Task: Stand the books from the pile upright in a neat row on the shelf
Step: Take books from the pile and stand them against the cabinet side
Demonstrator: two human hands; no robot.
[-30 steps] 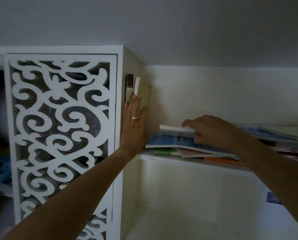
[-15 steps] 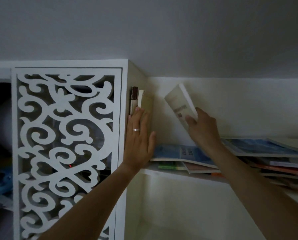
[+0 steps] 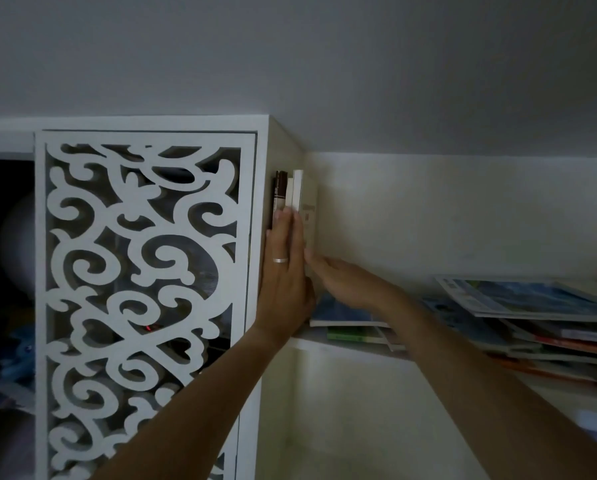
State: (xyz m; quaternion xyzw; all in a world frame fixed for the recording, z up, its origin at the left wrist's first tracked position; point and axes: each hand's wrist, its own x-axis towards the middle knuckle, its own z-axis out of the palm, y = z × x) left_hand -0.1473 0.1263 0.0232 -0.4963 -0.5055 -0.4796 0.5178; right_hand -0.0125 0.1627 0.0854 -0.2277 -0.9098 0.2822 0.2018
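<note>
Three books stand upright at the shelf's (image 3: 345,344) left end against the cabinet side: a brown-spined book (image 3: 280,194), a thin white book (image 3: 289,194) and a cream book (image 3: 309,213) on the right. My left hand (image 3: 285,271), with a ring, lies flat with straight fingers against their spines. My right hand (image 3: 342,277) reaches in from the right, its straight fingers against the cream book's lower cover. The pile of flat books (image 3: 518,317) lies along the shelf to the right, with a blue-covered book (image 3: 338,311) just under my right hand.
A white fretwork cabinet door (image 3: 144,299) fills the left, with dark space behind it. The sloped ceiling (image 3: 359,64) comes down low over the shelf. Below the shelf is a white compartment (image 3: 342,417).
My right hand lifted the cream book off the pile, swung it left and set it upright beside the white book. My left hand stayed pressed against the standing books.
</note>
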